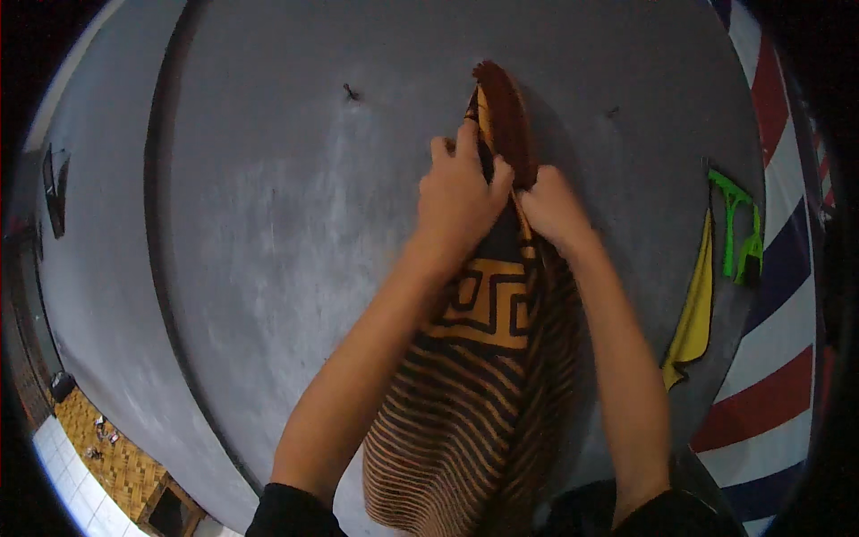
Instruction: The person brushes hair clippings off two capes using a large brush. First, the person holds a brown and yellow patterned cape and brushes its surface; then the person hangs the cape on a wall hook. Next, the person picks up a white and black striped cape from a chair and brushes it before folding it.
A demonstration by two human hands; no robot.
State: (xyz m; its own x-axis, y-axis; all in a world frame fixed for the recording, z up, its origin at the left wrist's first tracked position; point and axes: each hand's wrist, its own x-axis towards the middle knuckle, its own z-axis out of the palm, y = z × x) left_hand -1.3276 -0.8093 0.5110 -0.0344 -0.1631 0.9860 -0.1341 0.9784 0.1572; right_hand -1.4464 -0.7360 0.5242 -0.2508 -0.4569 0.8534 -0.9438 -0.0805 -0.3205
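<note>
The striped fabric [447, 421] is matt cloth, the grey wall [286, 268] smooth and faintly glossy

No lettering, label, brand or number is showing legibly anywhere. In the middle, the ochre-and-black patterned soft cloth [447, 430] is carrying an angular, key-shaped band above wavy stripes, and these are forming a decorative motif rather than readable characters. On the right, the flat panel with slanting red, white and dark-blue stripes [761, 403] is displaying bands of colour. Farther back, the smooth grey wall [268, 268] is bearing pale patches, not legible writing.
</note>
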